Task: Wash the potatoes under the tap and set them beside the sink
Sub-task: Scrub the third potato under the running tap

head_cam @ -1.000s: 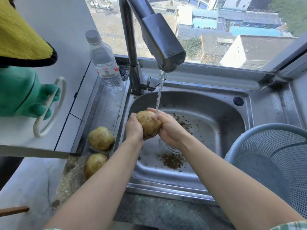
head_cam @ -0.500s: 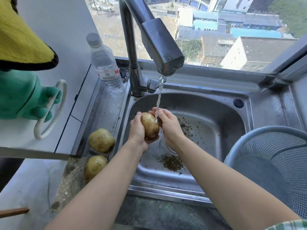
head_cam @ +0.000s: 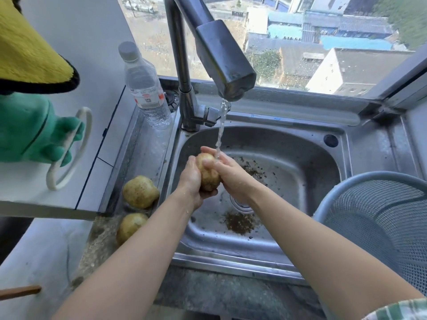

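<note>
Below a window overlooking rooftops sits a steel sink (head_cam: 231, 258). The tap (head_cam: 225, 61) runs a thin stream onto the potato (head_cam: 208, 175) held over the basin; the left hand (head_cam: 190, 181) cups it from below and the right hand (head_cam: 232, 175) wraps it from the right, the fingers of both curled around it; two more potatoes (head_cam: 140, 191) lie on the table just left of the sink, near a plastic bottle (head_cam: 144, 88); a mesh basket (head_cam: 379, 218) stands at the right.

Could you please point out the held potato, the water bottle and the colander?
held potato (head_cam: 209, 180), head view, bare lower half.
water bottle (head_cam: 147, 98), head view, label.
colander (head_cam: 379, 175), head view, upper rim.
</note>
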A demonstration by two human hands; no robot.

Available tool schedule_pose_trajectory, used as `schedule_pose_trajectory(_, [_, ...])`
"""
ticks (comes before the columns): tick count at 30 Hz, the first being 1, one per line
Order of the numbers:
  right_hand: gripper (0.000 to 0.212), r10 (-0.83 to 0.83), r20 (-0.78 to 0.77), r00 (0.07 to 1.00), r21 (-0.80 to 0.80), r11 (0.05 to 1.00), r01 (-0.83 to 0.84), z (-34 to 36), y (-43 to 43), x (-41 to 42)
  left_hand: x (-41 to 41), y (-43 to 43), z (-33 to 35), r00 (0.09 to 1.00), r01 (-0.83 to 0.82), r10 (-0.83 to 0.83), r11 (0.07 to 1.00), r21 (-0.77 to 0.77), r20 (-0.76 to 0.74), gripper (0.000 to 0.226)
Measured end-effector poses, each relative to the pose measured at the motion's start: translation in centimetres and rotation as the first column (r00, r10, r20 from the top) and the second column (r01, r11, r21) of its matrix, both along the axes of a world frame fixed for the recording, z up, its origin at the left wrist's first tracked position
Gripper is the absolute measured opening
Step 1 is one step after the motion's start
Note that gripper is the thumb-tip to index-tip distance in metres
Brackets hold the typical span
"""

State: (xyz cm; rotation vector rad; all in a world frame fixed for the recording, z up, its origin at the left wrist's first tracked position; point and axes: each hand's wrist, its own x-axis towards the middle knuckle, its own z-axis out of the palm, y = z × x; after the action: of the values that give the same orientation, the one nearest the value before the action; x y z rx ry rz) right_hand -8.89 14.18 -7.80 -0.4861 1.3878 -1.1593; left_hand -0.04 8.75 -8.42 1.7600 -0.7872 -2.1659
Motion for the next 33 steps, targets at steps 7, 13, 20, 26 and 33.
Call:
schedule_pose_trajectory(7, [0.033, -0.127, -0.013, 0.992, 0.095, 0.987, 0.127, 0.1, -0.3, 0.6, 0.1, 0.3, -0.2, 1.0, -0.005, 0.005, 1.0, 0.031, 0.019, 0.055])
schedule_pose_trajectory(13, [0.025, -0.123, -0.177, 0.977, 0.029, 0.991, 0.13, 0.4, -0.4, 1.8, 0.6, 0.9, 0.3, 0.999, 0.02, -0.018, 0.999, -0.041, 0.05, 0.052])
schedule_pose_trajectory(20, [0.03, -0.168, 0.01, 0.986, 0.136, 0.977, 0.166, 0.4, -0.7, 1.5, 0.7, 0.3, -0.9, 0.995, 0.006, 0.002, 0.997, -0.072, 0.104, 0.062])
schedule_pose_trajectory(26, [0.036, -0.309, 0.073, 0.948, 0.284, 0.918, 0.278, 0.0, -1.7, 1.9, 0.6, 0.8, -0.5, 0.918, 0.337, -0.231, 0.884, -0.325, 0.321, 0.052])
schedule_pose_trajectory(33, [0.035, -0.327, 0.265, 0.907, 0.416, 0.887, 0.198, 0.4, -0.9, 1.0, 1.0, -0.4, -0.3, 0.959, 0.232, -0.172, 0.933, -0.275, 0.226, 0.031])
